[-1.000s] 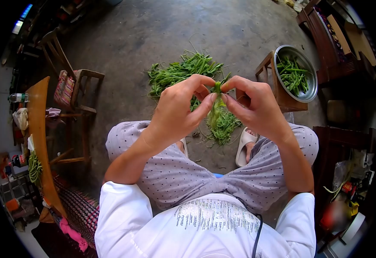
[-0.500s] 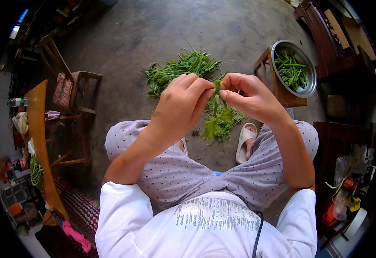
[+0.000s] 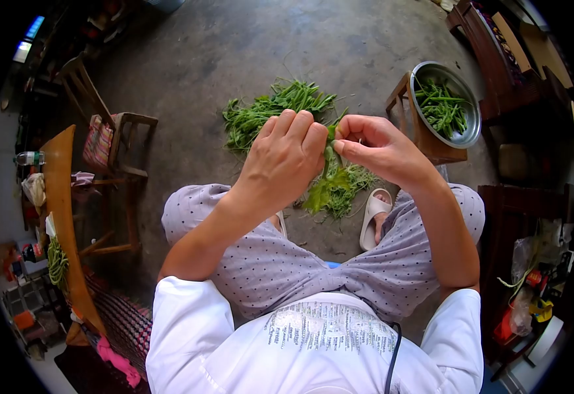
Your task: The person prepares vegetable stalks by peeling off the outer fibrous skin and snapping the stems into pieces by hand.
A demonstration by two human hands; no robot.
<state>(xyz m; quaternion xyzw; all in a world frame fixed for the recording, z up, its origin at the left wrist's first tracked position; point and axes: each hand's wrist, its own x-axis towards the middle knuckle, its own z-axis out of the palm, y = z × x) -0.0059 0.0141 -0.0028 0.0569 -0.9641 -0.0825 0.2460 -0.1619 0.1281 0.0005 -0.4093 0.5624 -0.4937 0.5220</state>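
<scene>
Leafy stem (image 3: 329, 178) at center, between both hands, over floor scraps (image 3: 353, 188); long axis roughly 12 to 6-7 o'clock, leaf end toward 6-7. Right hand (image 3: 380, 150): from 4 o'clock, thumb and index pinching stem's upper part. Left hand (image 3: 286, 156): from 7 o'clock, back up, fingers curled, tips hidden, can't tell grip. Greens pile (image 3: 270, 113) at 11, metal basin (image 3: 473, 118) on wooden stool (image 3: 446, 154) at 2.

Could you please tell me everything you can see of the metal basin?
The basin is round, silvery and shiny, apparently metal, with a rolled-looking rim and sloping wall. It sits upright on a wooden stool, partly filled with loose green stems that hide much of its bottom. The right hand is not touching it.
</scene>
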